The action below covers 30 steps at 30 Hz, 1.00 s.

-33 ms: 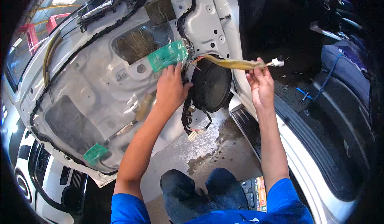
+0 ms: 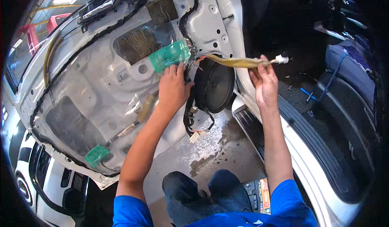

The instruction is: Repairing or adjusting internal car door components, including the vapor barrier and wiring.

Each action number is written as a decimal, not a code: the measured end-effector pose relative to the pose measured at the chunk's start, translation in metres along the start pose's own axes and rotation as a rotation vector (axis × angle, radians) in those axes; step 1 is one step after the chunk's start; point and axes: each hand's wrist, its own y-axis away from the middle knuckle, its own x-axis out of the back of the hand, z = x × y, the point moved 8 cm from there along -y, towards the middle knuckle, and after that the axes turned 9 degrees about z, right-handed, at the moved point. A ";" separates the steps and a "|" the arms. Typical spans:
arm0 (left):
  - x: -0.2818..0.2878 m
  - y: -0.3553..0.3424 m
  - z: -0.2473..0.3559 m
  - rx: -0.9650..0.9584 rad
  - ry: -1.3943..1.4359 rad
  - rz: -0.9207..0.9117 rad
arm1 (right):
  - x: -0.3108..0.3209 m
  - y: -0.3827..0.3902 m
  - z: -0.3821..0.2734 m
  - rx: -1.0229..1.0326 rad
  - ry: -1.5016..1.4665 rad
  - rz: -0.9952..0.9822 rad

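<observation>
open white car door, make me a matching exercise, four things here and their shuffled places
1. yellow-sheathed wire bundle
2. small white plastic connector
3. oval black speaker
4. bare left hand

A. between the hands, below the bundle
B. at the lower edge of green tape
C. gripped by the right hand
D. at the bundle's free end

1-C; 2-D; 3-A; 4-B

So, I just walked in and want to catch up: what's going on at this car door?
The person's right hand holds a yellow-wrapped wire bundle close to its white connector. The left hand rests against the car door at the lower edge of a green patch. The bundle stretches past the top of a dark speaker; a pale connector hangs below.
</observation>
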 end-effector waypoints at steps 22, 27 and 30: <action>0.036 -0.030 -0.079 0.392 0.451 -0.032 | -0.081 -0.035 -0.054 0.279 0.254 -0.301; 0.014 -0.023 -0.098 0.543 0.656 -0.087 | -0.010 -0.083 -0.024 -0.004 0.195 -0.059; 0.012 -0.021 -0.100 0.463 0.658 -0.078 | 0.000 -0.079 -0.030 0.215 0.415 0.039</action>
